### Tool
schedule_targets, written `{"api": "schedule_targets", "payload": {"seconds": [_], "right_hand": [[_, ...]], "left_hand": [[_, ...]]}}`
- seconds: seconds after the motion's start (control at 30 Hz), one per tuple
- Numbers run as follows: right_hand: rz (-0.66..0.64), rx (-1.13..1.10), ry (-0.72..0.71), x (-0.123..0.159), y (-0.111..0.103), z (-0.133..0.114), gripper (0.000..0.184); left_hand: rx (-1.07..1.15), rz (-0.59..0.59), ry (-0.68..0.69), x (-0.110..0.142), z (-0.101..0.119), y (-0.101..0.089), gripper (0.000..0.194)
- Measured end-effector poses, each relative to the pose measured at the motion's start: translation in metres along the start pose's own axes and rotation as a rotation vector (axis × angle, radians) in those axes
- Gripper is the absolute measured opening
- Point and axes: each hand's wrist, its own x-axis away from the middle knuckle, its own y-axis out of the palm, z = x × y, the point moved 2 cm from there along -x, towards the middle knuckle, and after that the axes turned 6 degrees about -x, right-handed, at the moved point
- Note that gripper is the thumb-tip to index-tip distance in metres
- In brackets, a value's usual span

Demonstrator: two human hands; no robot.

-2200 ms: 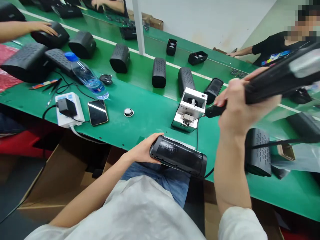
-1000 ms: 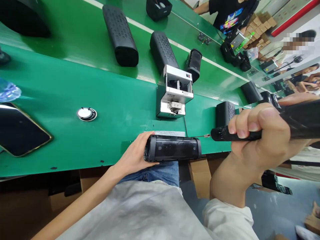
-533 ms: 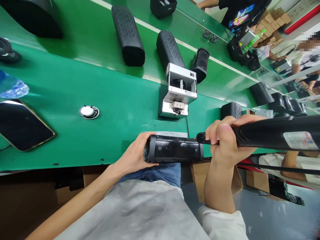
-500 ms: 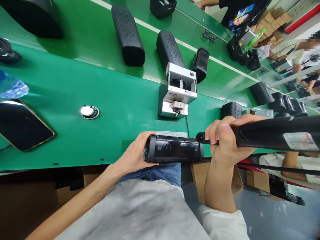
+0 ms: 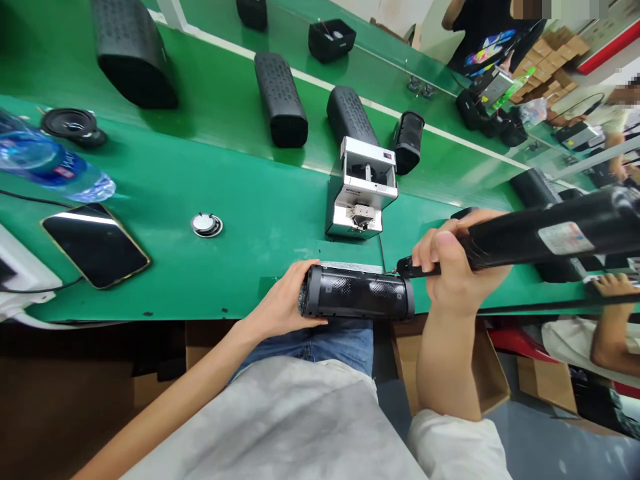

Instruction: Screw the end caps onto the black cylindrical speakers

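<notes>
A black speaker (image 5: 365,295) lies on its side at the bench's front edge, on a grey pad (image 5: 353,267). My left hand (image 5: 290,300) is wrapped round its left end. In my right hand (image 5: 453,267) is a black electric screwdriver (image 5: 525,237), held nearly level with its bit pointing left. The bit tip is at the upper right edge of the speaker; whether it sits in a screw is too small to tell. Behind the speaker stands a silver screw feeder (image 5: 364,193).
A small round driver (image 5: 207,225), a phone (image 5: 95,245), a water bottle (image 5: 55,157) and a loose speaker cone (image 5: 73,125) lie to the left. Several black speaker housings (image 5: 283,100) stand on the green conveyor behind. Co-workers are at the right; a carton (image 5: 493,373) sits below the bench.
The view has shifted left, so the bench things appear farther right. My right hand has tilted the screwdriver's back end upward. My left hand still grips the speaker.
</notes>
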Motion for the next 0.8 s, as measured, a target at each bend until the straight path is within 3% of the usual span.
{"api": "schedule_targets", "payload": {"seconds": [0.07, 0.17, 0.3, 0.4, 0.53, 0.63, 0.8], "right_hand": [[-0.026, 0.010, -0.010, -0.011, 0.003, -0.012, 0.024], [0.008, -0.023, -0.223, -0.036, 0.016, -0.027, 0.028], [0.147, 0.010, -0.435, -0.068, 0.045, -0.008, 0.027], [0.129, 0.108, -0.386, -0.081, 0.060, 0.024, 0.036], [0.141, 0.166, -0.287, -0.089, 0.060, 0.054, 0.048], [0.161, 0.249, -0.260, -0.094, 0.056, 0.061, 0.048], [0.151, 0.401, -0.145, -0.091, 0.051, 0.057, 0.029]], "left_hand": [[-0.001, 0.007, 0.007, 0.000, 0.000, 0.001, 0.116], [-0.002, 0.010, 0.013, 0.001, 0.001, 0.001, 0.118], [0.001, 0.017, 0.002, 0.002, 0.001, 0.000, 0.119], [0.004, 0.021, -0.004, 0.002, -0.001, 0.000, 0.121], [0.001, 0.016, 0.003, 0.002, -0.002, 0.002, 0.122], [-0.003, 0.011, -0.001, 0.002, -0.002, 0.001, 0.122], [-0.003, -0.001, -0.008, 0.001, 0.002, -0.002, 0.117]]}}
